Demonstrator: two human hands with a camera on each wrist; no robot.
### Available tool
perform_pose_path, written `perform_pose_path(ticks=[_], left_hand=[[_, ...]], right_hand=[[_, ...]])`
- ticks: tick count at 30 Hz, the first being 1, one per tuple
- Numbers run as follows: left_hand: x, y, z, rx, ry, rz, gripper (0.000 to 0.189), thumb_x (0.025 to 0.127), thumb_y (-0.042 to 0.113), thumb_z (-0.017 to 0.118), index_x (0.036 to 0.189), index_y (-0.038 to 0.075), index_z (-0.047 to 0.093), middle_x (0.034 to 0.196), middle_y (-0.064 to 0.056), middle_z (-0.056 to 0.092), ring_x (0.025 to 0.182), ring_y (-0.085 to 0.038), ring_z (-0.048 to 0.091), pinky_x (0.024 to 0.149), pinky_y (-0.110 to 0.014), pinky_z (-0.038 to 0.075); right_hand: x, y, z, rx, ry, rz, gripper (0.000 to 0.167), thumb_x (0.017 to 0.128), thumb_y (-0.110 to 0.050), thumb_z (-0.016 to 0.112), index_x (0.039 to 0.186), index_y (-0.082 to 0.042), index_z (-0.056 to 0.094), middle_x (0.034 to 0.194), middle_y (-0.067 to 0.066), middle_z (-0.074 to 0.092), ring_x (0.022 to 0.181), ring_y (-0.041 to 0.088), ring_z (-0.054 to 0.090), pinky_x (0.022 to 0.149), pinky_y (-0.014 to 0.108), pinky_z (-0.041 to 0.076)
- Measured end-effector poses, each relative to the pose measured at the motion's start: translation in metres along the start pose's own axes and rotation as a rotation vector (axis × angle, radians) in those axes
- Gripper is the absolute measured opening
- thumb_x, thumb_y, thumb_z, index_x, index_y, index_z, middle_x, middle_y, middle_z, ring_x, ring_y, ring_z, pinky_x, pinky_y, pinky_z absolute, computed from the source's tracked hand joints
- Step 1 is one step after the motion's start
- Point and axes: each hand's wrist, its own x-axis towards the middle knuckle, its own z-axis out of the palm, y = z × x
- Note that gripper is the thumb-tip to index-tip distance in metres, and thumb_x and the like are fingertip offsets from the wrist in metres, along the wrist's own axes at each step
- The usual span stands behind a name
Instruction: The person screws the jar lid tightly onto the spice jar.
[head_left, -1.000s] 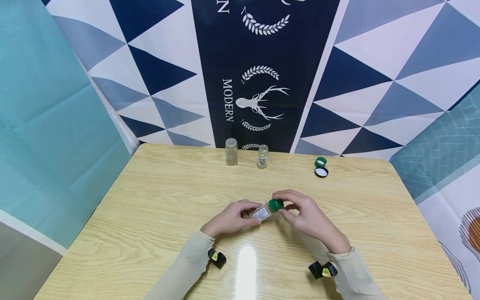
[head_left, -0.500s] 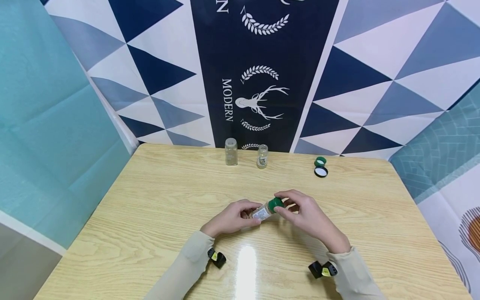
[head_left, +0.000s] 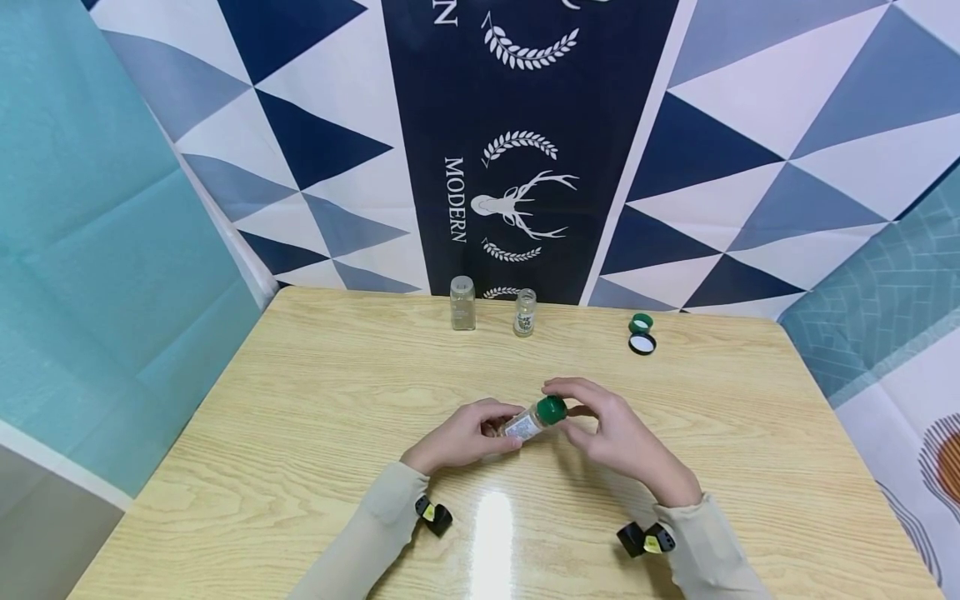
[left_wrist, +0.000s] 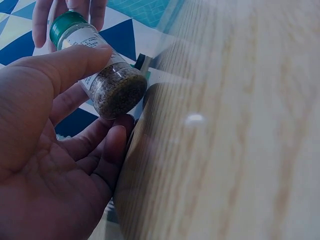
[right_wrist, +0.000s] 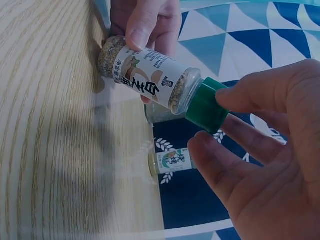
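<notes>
In the head view, my left hand point(head_left: 465, 435) grips the body of a spice jar point(head_left: 522, 427) low over the table, tilted with its top to the right. The left wrist view shows small pale seeds in the clear jar point(left_wrist: 119, 91), my thumb across its label. A green cap point(head_left: 552, 409) sits on the jar's mouth. My right hand point(head_left: 618, 437) has its fingers curled about this cap. Seen from the right wrist, the thumb point(right_wrist: 224, 96) touches the cap point(right_wrist: 207, 107), while a fingertip lies close under its edge.
At the table's point(head_left: 337, 375) back edge stand a square glass jar point(head_left: 462, 307) and a smaller labelled jar point(head_left: 525, 315), both uncapped. A green cap point(head_left: 641, 322) and a black lid point(head_left: 642, 343) lie farther right. A patterned cloth point(head_left: 517, 125) hangs behind.
My right thumb and fingers have shifted around the green cap, closing farther over it and then drawing back. The left hand and jar have stayed in place.
</notes>
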Motion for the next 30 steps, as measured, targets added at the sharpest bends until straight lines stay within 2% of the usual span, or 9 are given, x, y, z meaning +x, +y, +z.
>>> perform_pose_path(ticks=[6, 12, 18, 24, 30], left_hand=[[-0.0002, -0.0003, -0.0001, 0.001, -0.004, -0.005, 0.044, 0.097, 0.031, 0.074, 0.138, 0.019, 0.066, 0.112, 0.002, 0.067, 0.094, -0.009, 0.058, 0.081, -0.022, 0.052], [0.0006, -0.0019, -0.0002, 0.01, -0.005, -0.007, 0.045, 0.097, 0.032, 0.074, 0.139, 0.019, 0.065, 0.113, 0.002, 0.067, 0.094, -0.008, 0.058, 0.081, -0.022, 0.052], [0.0008, -0.0025, 0.0, 0.011, -0.003, -0.003, 0.044, 0.097, 0.032, 0.074, 0.138, 0.02, 0.066, 0.113, 0.002, 0.066, 0.094, -0.01, 0.059, 0.081, -0.022, 0.052], [0.0009, -0.0014, 0.0, 0.015, 0.001, -0.002, 0.044, 0.097, 0.032, 0.074, 0.139, 0.019, 0.066, 0.112, 0.002, 0.066, 0.094, -0.01, 0.059, 0.081, -0.022, 0.052], [0.0008, -0.0011, 0.0003, 0.01, -0.004, -0.006, 0.044, 0.098, 0.032, 0.073, 0.139, 0.019, 0.065, 0.112, 0.003, 0.066, 0.094, -0.009, 0.058, 0.08, -0.022, 0.051]], right_hand=[[0.0001, 0.0007, 0.0009, 0.011, 0.006, -0.006, 0.051, 0.086, 0.015, 0.065, 0.13, -0.011, 0.068, 0.14, 0.014, 0.063, 0.125, 0.035, 0.063, 0.092, 0.04, 0.061], [0.0003, -0.0005, 0.0002, 0.009, 0.011, -0.005, 0.047, 0.088, 0.015, 0.066, 0.129, -0.009, 0.068, 0.138, 0.015, 0.064, 0.122, 0.035, 0.065, 0.09, 0.035, 0.061], [0.0, -0.0005, -0.0001, 0.025, -0.001, 0.026, 0.041, 0.092, 0.007, 0.069, 0.13, -0.009, 0.067, 0.135, 0.014, 0.065, 0.117, 0.031, 0.067, 0.087, 0.029, 0.061], [0.0001, 0.0002, 0.0003, 0.009, -0.003, 0.069, 0.033, 0.097, -0.005, 0.07, 0.13, -0.011, 0.067, 0.129, 0.011, 0.068, 0.107, 0.024, 0.069, 0.085, 0.03, 0.062], [-0.0003, 0.0007, -0.0001, 0.003, -0.001, 0.119, 0.032, 0.098, -0.013, 0.071, 0.13, -0.011, 0.067, 0.122, 0.006, 0.069, 0.102, 0.02, 0.069, 0.084, 0.03, 0.061]])
